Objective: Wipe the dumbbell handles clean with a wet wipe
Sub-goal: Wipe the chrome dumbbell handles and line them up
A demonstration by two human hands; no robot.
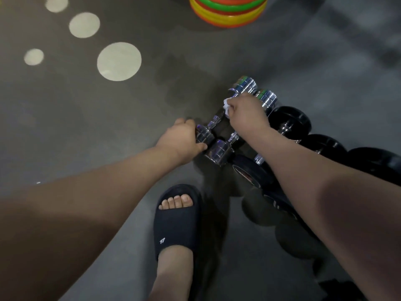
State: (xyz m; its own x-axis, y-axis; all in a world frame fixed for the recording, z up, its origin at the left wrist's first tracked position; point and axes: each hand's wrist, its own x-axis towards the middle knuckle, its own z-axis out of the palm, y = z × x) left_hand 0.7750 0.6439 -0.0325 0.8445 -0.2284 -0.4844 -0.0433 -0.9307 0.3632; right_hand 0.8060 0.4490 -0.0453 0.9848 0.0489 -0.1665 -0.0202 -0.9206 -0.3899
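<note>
Head view: wiping under way on the first chrome dumbbell in the row.

The right-hand grip (247, 111) is curled tight, pinching a bunched white wet wipe (226, 106) against the far end of the handle (214, 122). The left-hand grip (182, 137) wraps the near head of the same chrome dumbbell (245, 84) and steadies it on the floor (108, 127). A second chrome dumbbell (219, 151) lies just beside it, untouched by either hand. Black dumbbells (290, 120) run on to the right. A foot in a dark slide sandal (175, 216) stands near, with stacked coloured rings (227, 11) well apart at top. Judged early: one handle is being wiped and the rest are likely still to do. Cleanliness cannot be told from here.
</note>
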